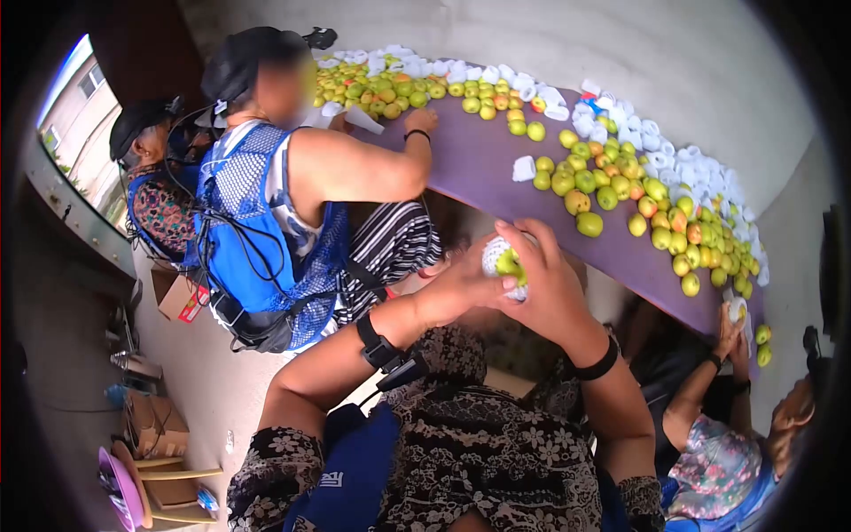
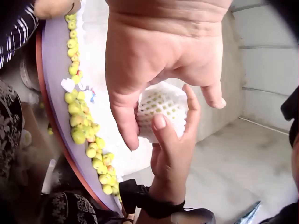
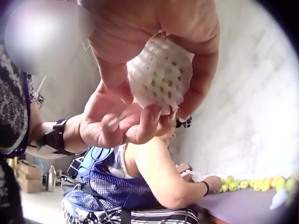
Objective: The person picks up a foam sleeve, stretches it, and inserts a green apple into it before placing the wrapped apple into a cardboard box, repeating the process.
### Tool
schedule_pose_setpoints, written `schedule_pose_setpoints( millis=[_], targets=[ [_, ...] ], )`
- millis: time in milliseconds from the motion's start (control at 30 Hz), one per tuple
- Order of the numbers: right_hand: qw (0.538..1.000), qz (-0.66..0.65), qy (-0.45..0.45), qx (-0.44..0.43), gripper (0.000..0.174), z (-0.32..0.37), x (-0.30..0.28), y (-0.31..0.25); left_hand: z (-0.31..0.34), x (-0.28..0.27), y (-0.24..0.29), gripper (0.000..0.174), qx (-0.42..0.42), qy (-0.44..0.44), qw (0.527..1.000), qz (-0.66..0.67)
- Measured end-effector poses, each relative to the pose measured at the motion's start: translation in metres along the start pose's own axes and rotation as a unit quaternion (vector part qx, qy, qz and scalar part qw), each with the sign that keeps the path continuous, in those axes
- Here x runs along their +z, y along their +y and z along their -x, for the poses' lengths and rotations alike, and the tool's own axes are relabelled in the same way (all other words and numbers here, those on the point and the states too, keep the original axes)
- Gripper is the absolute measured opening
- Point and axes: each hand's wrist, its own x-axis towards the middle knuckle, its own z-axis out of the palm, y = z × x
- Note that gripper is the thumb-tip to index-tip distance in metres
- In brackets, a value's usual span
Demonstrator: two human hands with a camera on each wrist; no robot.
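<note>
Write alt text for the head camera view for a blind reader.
The left hand and right hand hold a green fruit in a white foam net. Behind, a purple table carries loose fruit and more nets; other people work at it.

A long purple worktop (image 1: 479, 160) curves away along a grey wall (image 1: 620, 44), strewn with loose green, yellow and reddish fruit (image 1: 612, 191). White foam sleeves (image 1: 691, 164) lie heaped along its far edge. A person in a blue mesh vest (image 1: 266, 222) leans on the worktop, and behind sits another person in a dark cap (image 1: 155, 177). At the lower right a third person wears a floral top (image 1: 718, 461). Cardboard boxes (image 1: 155, 426) and a wooden stool (image 1: 168, 483) stand on the floor, below a window (image 1: 75, 115).
</note>
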Motion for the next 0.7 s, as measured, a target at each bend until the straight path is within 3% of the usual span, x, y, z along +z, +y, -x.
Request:
schedule_pose_setpoints(
  millis=[100,167,200,233,300,367,500,600,633,700],
  targets=[
    [0.998,-0.055,-0.017,-0.013,0.096,0.005,-0.012,0.007,0.000,-0.003,-0.021,0.062,-0.040,0.047,0.997,0.049],
    [0.958,-0.260,-0.028,0.115,0.097,0.015,-0.015,0.020,-0.002,-0.008,-0.024,0.073,-0.045,0.073,0.996,0.027],
    [0.935,-0.290,-0.019,0.202,0.091,0.017,-0.020,0.020,-0.003,-0.009,-0.025,0.076,-0.035,0.093,0.995,-0.012],
    [0.937,-0.278,0.006,0.209,0.084,0.020,-0.016,0.030,-0.004,-0.010,-0.024,0.079,-0.024,0.114,0.992,-0.051],
    [0.935,-0.248,-0.030,0.253,0.073,0.025,-0.011,0.034,-0.005,-0.012,-0.027,0.088,0.006,0.103,0.988,-0.119],
    [0.912,-0.323,-0.027,0.250,0.066,0.029,0.003,0.032,-0.003,-0.020,-0.041,0.090,0.071,0.068,0.972,-0.212],
    [0.877,-0.406,-0.013,0.255,0.054,0.035,0.019,0.050,-0.006,-0.016,-0.039,0.100,0.036,0.053,0.971,-0.232],
    [0.850,-0.443,-0.007,0.284,0.051,0.036,0.030,0.070,0.001,-0.023,-0.024,0.106,-0.043,0.045,0.967,-0.248],
    [0.817,-0.485,0.002,0.312,0.050,0.035,0.034,0.081,0.004,-0.029,-0.019,0.107,-0.075,0.040,0.960,-0.265],
    [0.740,-0.565,0.023,0.365,0.048,0.034,0.046,0.105,0.016,-0.054,-0.019,0.098,-0.034,0.011,0.893,-0.448]
  ],
)
